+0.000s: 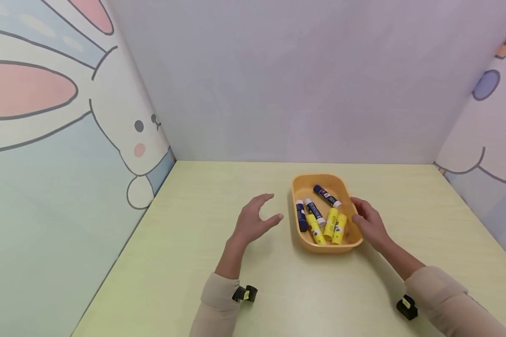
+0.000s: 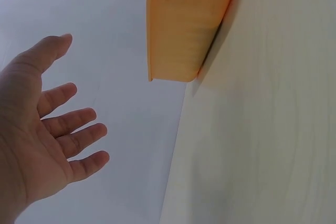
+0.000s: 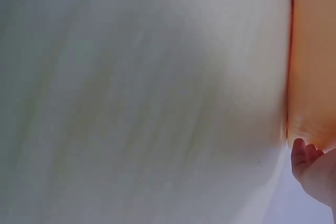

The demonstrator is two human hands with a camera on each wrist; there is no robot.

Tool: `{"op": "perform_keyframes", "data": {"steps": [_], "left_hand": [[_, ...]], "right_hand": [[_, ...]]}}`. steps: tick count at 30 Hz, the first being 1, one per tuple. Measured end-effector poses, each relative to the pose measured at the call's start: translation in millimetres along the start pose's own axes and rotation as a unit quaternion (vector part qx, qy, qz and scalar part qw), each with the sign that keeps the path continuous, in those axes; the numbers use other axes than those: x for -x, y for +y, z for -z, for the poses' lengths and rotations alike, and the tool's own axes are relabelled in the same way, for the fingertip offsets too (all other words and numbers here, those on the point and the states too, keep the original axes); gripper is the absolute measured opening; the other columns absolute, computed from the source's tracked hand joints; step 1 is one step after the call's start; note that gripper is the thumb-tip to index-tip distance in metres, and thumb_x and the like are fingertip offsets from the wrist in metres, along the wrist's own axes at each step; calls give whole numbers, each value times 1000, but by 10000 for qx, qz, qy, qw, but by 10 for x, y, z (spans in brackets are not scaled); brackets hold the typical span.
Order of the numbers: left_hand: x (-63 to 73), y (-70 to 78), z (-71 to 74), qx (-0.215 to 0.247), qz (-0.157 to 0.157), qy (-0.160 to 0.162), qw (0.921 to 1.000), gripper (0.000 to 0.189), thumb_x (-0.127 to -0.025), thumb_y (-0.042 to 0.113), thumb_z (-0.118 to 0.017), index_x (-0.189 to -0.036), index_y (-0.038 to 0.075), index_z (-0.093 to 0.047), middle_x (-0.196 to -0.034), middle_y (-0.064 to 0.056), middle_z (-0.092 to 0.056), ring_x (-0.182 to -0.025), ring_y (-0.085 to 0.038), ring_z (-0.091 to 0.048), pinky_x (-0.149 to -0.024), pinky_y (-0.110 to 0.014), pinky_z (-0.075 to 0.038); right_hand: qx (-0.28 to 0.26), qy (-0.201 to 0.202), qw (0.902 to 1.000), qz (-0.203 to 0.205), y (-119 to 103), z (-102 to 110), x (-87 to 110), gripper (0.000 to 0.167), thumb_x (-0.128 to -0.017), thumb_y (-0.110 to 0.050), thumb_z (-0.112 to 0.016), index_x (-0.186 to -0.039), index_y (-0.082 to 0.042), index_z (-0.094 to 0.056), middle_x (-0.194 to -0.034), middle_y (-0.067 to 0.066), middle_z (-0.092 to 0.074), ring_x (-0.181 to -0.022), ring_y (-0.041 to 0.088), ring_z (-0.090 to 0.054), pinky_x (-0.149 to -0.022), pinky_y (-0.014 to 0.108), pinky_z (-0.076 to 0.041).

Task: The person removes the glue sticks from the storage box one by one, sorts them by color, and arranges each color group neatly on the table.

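Observation:
An orange plastic basket [image 1: 326, 249] stands on the table with glue sticks lying in it. Three are dark blue and white, such as the blue glue stick [image 1: 327, 196] near the far end; three are yellow, among them a yellow glue stick [image 1: 316, 229] at the near end. My right hand [image 1: 370, 223] pinches the basket's right rim, thumb at the inner side and fingers outside. To the left of the basket my left hand [image 1: 255, 221] is held apart from it, thumb and fingers spread; the left wrist view shows its palm and bare fingers [image 2: 76, 140].
The pale yellow table [image 1: 185, 262] runs back to a plain lilac wall [image 1: 286, 84]. A side wall with a rabbit drawing [image 1: 122, 112] borders the left, and another painted wall [image 1: 493, 135] borders the right. Black wrist cameras sit at both sleeves.

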State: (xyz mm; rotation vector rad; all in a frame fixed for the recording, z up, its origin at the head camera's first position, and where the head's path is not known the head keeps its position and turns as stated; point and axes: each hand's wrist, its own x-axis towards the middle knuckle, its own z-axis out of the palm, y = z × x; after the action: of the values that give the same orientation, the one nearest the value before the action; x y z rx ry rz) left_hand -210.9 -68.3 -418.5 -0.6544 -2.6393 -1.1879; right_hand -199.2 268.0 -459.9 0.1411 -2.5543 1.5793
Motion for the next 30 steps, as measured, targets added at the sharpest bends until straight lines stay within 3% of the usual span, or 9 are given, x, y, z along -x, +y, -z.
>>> {"op": "perform_keyframes", "data": {"steps": [13, 23, 30], "left_hand": [[-187, 209, -208, -7, 246, -331, 9991, 62, -82, 46, -67, -133, 15, -51, -133, -2, -50, -124, -19, -43, -98, -38, -38], [-310, 307, -377, 153, 529, -431, 9976, 63, -82, 41, -68, -136, 14, -47, -134, -4, -49, -124, -21, -42, -98, -39, -38], [-426, 410, -485, 355, 679, -563, 9955, 62, -83, 39, -69, -136, 14, -48, -134, -3, -49, -123, -21, -44, -95, -37, -42]], "right_hand": [[-302, 552, 9972, -405, -26, -100, 68, 46, -93, 2, -40, -138, 4, -34, -130, 26, -42, -107, 33, -41, -77, 6, -38], [-32, 679, 9969, -400, -104, -166, 77, 46, -92, 3, -40, -138, 5, -34, -128, 26, -43, -106, 33, -42, -77, 8, -37], [114, 559, 9972, -476, -108, -169, 82, 47, -93, 2, -39, -139, 4, -31, -131, 27, -41, -110, 35, -42, -87, 25, -41]]}}
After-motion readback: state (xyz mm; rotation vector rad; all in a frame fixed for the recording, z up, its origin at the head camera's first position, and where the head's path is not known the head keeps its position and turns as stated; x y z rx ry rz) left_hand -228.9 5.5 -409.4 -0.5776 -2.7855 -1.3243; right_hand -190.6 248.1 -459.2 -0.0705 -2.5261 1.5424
